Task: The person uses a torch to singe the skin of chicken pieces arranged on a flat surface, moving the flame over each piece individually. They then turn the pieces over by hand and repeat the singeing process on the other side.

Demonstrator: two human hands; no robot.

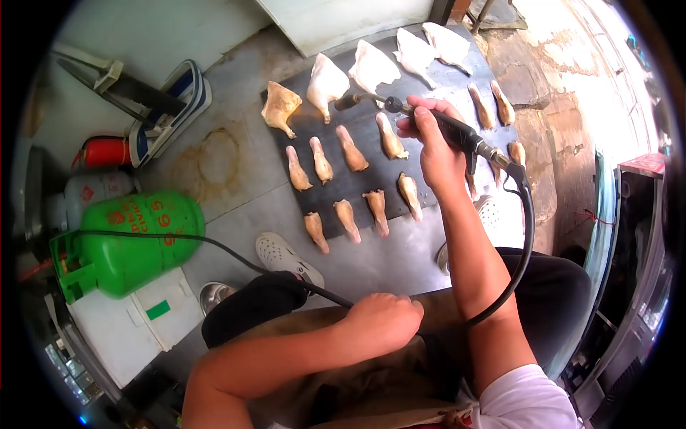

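My right hand [436, 132] is wrapped around the handle of a gas blowtorch [457, 132]. Its burner tip points left, above a dark metal sheet [325, 207] on the floor. Nearest the tip are a pale chicken leg quarter [327, 80] and a browned leg quarter [281, 107]. More pale leg quarters [375, 66] line the far edge. Several drumsticks [350, 149] lie in rows, their skin browned in places. My left hand [386, 323] is closed over my lap on the black gas hose [236, 256], which runs behind the fingers.
A green gas cylinder [143, 239] lies on its side at left, with a white box [118, 322] beneath it. Behind are a red cylinder-shaped object [103, 151] and a blue-and-white frame [171, 111]. My shoe [286, 257] is close to the sheet. Bright broken paving [529, 136] lies right.
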